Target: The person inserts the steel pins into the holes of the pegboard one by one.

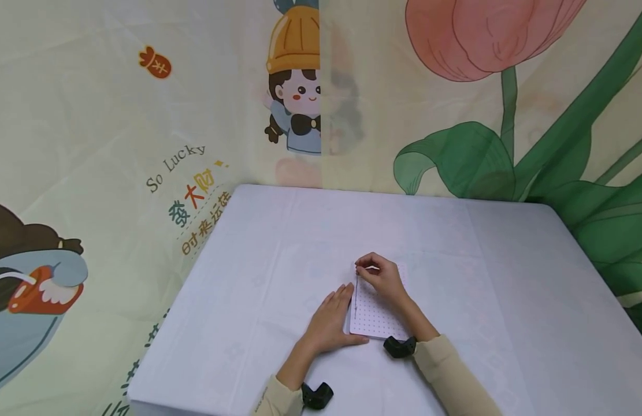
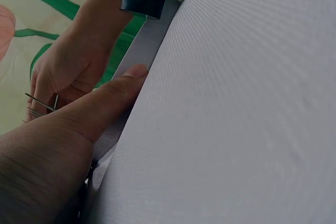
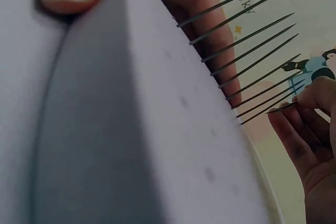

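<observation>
A white board [image 1: 380, 318] dotted with a grid of small holes lies on the table. Several thin dark metal pins [image 3: 253, 49] stand in a row along its left edge. My left hand [image 1: 326, 320] rests at the board's near left corner, fingers straight along the left side and thumb [image 2: 115, 90] stretched along the near edge. Over the far left corner, my right hand [image 1: 385, 280] pinches a thin metal pin [image 3: 283, 108] between thumb and fingertips, close to the end of the row.
White cloth covers the table [image 1: 279, 260]. A black wrist camera [image 1: 400, 346] sits by the right sleeve, another black wrist camera [image 1: 317, 396] by the left. Behind the table hangs a printed backdrop [image 1: 445, 104] with a tulip and cartoon figures.
</observation>
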The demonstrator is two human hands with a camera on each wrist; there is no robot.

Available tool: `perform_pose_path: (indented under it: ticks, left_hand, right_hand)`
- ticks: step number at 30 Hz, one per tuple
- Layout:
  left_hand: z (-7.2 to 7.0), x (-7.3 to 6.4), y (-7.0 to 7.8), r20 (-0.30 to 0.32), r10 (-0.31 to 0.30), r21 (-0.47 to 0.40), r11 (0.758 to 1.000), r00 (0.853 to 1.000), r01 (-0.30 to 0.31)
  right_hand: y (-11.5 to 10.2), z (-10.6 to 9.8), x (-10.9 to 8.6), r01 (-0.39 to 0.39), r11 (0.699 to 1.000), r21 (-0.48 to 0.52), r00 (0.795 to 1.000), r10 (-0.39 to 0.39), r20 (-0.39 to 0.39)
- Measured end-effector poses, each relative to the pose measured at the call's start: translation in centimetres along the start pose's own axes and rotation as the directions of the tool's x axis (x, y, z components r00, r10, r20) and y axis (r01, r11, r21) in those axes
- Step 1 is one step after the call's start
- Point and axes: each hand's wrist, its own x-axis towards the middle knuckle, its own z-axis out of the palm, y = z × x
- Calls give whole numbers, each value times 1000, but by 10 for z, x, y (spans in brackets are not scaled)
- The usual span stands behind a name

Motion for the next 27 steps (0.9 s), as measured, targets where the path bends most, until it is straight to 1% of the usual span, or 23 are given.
perform_pose_path:
  ticks: [6, 16, 23, 27]
  left_hand:
    - [-1, -1, 0, -14, 7, -5, 1000, 1000, -7]
    - [-1, 1, 1, -15, 9, -3, 1000, 1000, -9]
    - [-1, 1, 1, -19, 13, -4, 1000, 1000, -13]
    - [0, 1, 1, -16, 10, -1, 1000, 1000, -10]
  right_hand:
    - [7, 5, -4, -35, 999, -10, 999, 35, 9]
    - [14, 5, -5, -43, 999, -11, 999, 43, 14]
    - [14, 5, -5, -30, 999, -18, 999, 30, 16]
    - [15, 6, -6, -5, 999, -38, 1000, 5, 10]
